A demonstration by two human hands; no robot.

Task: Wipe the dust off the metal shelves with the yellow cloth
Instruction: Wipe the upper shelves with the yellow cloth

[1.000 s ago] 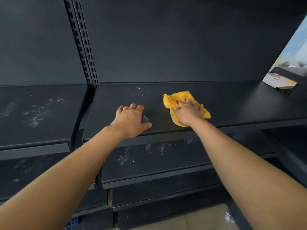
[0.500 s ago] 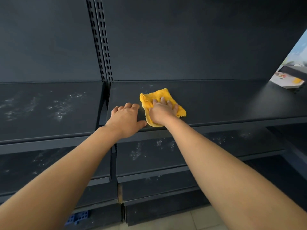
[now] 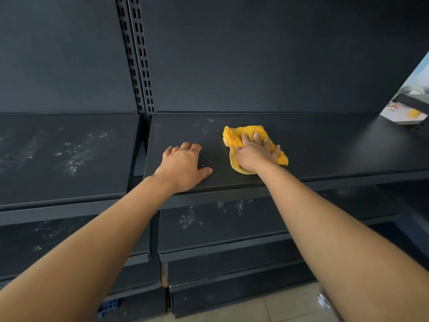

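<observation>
The yellow cloth (image 3: 235,137) lies crumpled on the dark metal shelf (image 3: 329,149) right of the upright post. My right hand (image 3: 255,155) presses down on the cloth with spread fingers and covers its middle. My left hand (image 3: 183,167) rests flat on the same shelf, a short gap to the left of the cloth, near the front edge. White dust specks (image 3: 204,126) show behind my left hand. Heavier dust (image 3: 76,154) marks the neighbouring shelf on the left, and more specks (image 3: 188,218) lie on the shelf below.
A slotted upright post (image 3: 137,66) separates the two shelf bays, with dark back panels behind. More shelves step down to a tiled floor (image 3: 278,307). A blue crate (image 3: 108,306) peeks out at the bottom left. At the far right stands a bright printed panel (image 3: 406,112).
My right hand swept the cloth left until it lay beside my left hand, then slid it back right and slightly deeper. My left hand stayed planted on the shelf.
</observation>
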